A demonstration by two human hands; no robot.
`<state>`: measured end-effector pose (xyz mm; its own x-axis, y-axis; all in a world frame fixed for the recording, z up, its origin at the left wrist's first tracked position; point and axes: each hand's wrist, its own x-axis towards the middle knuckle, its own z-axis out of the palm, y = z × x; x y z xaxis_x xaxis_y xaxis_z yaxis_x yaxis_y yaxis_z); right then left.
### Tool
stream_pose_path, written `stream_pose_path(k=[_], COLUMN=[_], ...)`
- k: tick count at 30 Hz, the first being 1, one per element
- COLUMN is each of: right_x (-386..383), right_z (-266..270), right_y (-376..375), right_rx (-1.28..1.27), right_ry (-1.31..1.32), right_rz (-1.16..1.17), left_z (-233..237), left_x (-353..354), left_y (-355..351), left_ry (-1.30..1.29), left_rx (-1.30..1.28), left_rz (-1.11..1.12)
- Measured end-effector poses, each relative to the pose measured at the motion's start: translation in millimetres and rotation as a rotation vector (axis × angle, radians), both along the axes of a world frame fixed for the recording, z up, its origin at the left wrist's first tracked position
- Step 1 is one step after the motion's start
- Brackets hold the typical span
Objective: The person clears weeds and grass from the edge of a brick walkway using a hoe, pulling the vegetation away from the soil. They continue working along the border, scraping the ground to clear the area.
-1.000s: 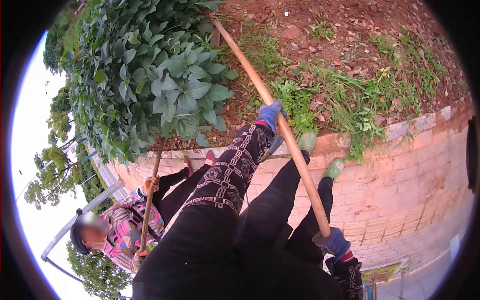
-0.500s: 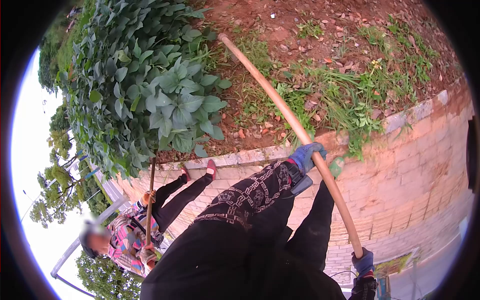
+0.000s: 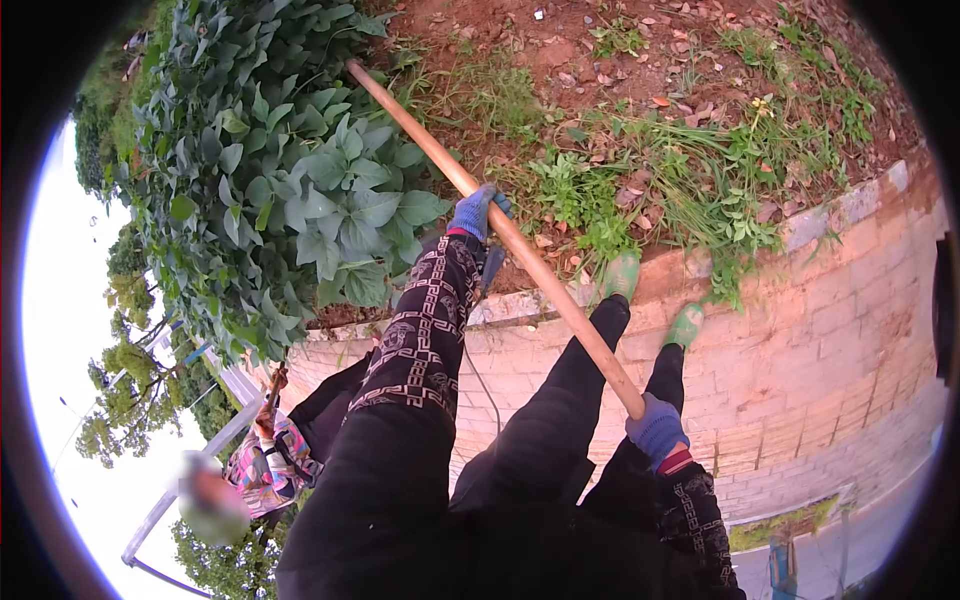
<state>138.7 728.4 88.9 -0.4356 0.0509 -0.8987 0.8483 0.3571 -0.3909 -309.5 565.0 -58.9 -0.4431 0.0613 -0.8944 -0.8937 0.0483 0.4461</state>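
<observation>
A long wooden pole [image 3: 545, 275] slants across the view, its far end at the edge of the leafy bushes [image 3: 350, 190]. Any tool head there is hidden or not distinguishable. My left hand [image 3: 480, 212], in a blue knitted glove, is wrapped round the pole partway along. Near the pole's close end, my right hand [image 3: 657, 430], gloved the same way, is also closed on it. Between the hands, the pole passes over weeds, the kerb [image 3: 520, 305] and the paving.
Reddish soil [image 3: 560, 50] with dry leaves and grass clumps [image 3: 670, 190] lies beyond the kerb. My green shoes [image 3: 620, 275] are at the kerb and on the brick paving [image 3: 800, 350]. Another person [image 3: 275, 455] at the left holds a stick-like handle beside the bushes.
The pole has shifted left, its far end now against the bushes. My left hand has moved up and left; my right hand has come up and left. The other person's handle has changed angle.
</observation>
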Motion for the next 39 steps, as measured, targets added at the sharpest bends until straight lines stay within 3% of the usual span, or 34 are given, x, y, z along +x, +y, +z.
stream_pose_path(k=[2, 7, 8, 11, 12, 15, 16, 18, 21, 26, 28, 30, 31, 33, 37, 39], right_x=[9.5, 75.8, 96.2, 186.2, 218.8, 274.3, 289.3, 299.8, 277.7, 156.1, 105.0, 44.2, 25.6, -12.1, 7.4, 40.7], right_z=[9.7, 66.9, 73.9, 83.6, 82.4, 105.6, 111.2, 113.7, 94.4, 41.1, 15.1, 4.6, -3.4, -8.4, 12.2, 40.7], right_y=[0.0, 58.7, 73.7, 111.9, 119.1, 145.1, 149.8, 150.7, 141.9, 99.1, 74.7, 53.7, 40.0, 17.1, 6.7, 26.8], right_rx=[0.014, 0.025, 0.039, -0.075, -0.051, 0.307, 0.395, 0.423, 0.371, 0.244, 0.192, 0.117, 0.111, 0.077, 0.049, 0.019], right_ry=[-0.009, -0.170, -0.196, -0.291, -0.318, -0.295, -0.307, -0.282, -0.245, -0.159, -0.076, -0.057, -0.010, 0.012, -0.059, -0.141], right_rz=[-0.001, 0.031, 0.032, -0.203, -0.222, -0.046, 0.032, -0.037, -0.024, -0.051, -0.042, -0.070, -0.099, -0.057, 0.018, 0.029], left_z=[-3.6, 23.3, 11.4, 16.6, 50.9, 61.9, 66.7, 55.1, 46.2, 18.4, 23.0, -7.4, 11.2, 0.2, -8.6, 15.7], left_x=[32.9, 112.5, 134.9, 205.2, 221.3, 282.1, 291.9, 299.9, 273.8, 162.2, 98.9, 39.4, 20.1, -13.1, 28.7, 72.5], left_y=[5.2, 43.7, 49.4, 89.5, 111.0, 132.4, 141.1, 151.7, 147.6, 105.1, 87.9, 50.4, 50.7, 27.8, -7.4, 10.3], left_ry=[0.112, -0.077, -0.126, -0.188, -0.305, -0.510, -0.547, -0.569, -0.490, -0.287, -0.226, -0.161, -0.049, 0.066, 0.072, 0.043], left_rx=[-0.202, -0.099, -0.119, -0.099, 0.024, 0.378, 0.405, 0.421, 0.451, 0.312, 0.110, 0.049, -0.018, -0.206, -0.275, -0.267], left_rz=[-0.016, -0.013, -0.027, -0.026, 0.044, 0.156, 0.186, 0.184, 0.200, 0.089, 0.060, 0.044, 0.000, -0.042, -0.030, 0.006])
